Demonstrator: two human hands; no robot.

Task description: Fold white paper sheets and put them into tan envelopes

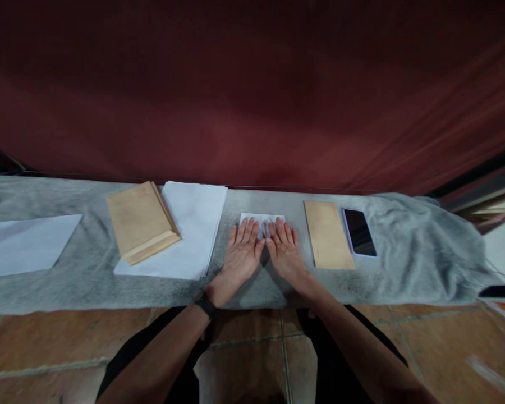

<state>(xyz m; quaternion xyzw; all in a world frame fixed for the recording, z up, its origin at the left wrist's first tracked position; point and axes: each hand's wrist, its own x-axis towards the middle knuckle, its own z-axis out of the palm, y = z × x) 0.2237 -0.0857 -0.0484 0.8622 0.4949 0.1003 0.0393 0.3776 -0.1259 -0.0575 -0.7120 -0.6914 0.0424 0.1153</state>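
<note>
Both my hands lie palm down, side by side, on a small folded sheet of white paper (262, 217) in the middle of the cloth-covered table. My left hand (243, 252) is flat with its fingers stretched over the paper's left part. My right hand (287, 255) covers the right part in the same way, its fingers slightly spread. The two thumbs nearly meet. Most of the paper is hidden under the hands; its far edge shows beyond the fingertips. A single brown envelope (329, 235) lies flat to the right of my right hand.
Left of my hands is a stack of white sheets (197, 219), with a pile of brown envelopes (138, 219) partly on it. Another white sheet (25, 244) lies far left. A phone (359, 233) rests beside the single envelope. Grey cloth (421, 247) bunches at right; a dark red curtain (252, 112) hangs behind.
</note>
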